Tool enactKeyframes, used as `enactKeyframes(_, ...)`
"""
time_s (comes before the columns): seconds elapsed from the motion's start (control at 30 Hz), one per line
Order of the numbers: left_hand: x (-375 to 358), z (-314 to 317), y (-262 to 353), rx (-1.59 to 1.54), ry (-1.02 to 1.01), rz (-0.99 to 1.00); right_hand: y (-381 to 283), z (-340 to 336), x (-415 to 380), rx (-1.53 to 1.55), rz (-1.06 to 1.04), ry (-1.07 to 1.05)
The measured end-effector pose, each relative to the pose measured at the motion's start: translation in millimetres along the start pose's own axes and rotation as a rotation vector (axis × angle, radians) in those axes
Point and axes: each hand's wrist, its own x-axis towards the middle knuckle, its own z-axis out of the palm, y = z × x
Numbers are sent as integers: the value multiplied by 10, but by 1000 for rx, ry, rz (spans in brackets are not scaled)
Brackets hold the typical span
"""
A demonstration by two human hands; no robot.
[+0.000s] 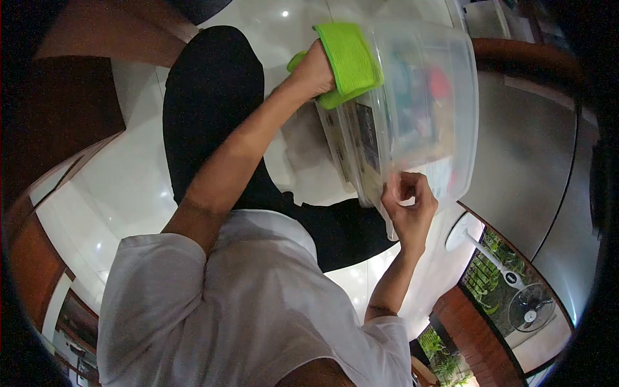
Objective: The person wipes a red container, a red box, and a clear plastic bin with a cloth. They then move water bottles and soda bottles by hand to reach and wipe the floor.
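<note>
By the right hand (pixel 412 203), with thumb and fingers curled nearly together, the edge of the clear box (pixel 432 126) appears to be pinched. The left hand (pixel 314 72) is mostly covered by the green cloth (pixel 353 57); its openness cannot be told. The box is ahead of the right hand. For good wiping, the cloth should be pressed flat and the edge steadied. Counted: one box, one cloth, two hands.

The person wears a white shirt (pixel 264 290) with loose short sleeves (pixel 151 271) and plain black legwear (pixel 209 97).
</note>
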Motion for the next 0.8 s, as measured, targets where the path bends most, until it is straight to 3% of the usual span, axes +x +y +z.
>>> enactKeyframes(0.07, -32, 99, -25, -112, 79, -25, -13, -3, 4, -6, 1, 5)
enactKeyframes(0.13, -54, 170, -43, -372, 164, -220, -21, -4, -11, 15, 14, 16)
enactKeyframes(0.27, -71, 232, -44, -571, 219, -396, -8, -9, -14, 8, 9, 14)
enactKeyframes(0.33, -43, 177, -140, -905, 312, -633, 4, -9, -13, 45, 34, 9)
enactKeyframes(0.43, -42, -82, -207, -971, 164, -611, 103, 23, -30, 24, -8, -2)
enactKeyframes(0.47, -62, -60, -206, -914, 176, -484, 112, 35, -32, 28, 1, 12)
enactKeyframes(0.5, -39, -57, -183, -912, 151, -488, 113, 58, -22, -22, -29, 3)
enactKeyframes(0.57, 69, -84, -100, -617, 460, -305, 123, 113, -14, -77, -19, 28)
enactKeyframes(0.67, 288, -174, 191, -506, 423, -190, 168, 182, -28, -88, -98, -10)
enactKeyframes(0.73, 387, -100, 307, 111, 211, 45, 193, 187, -62, -62, -51, 6)
enactKeyframes(0.77, 493, -110, 359, 96, 188, 61, 203, 177, -64, -23, -36, 3)
enactKeyframes(0.8, 616, -136, 410, 226, 289, 18, 206, 140, -54, 91, 25, -31)
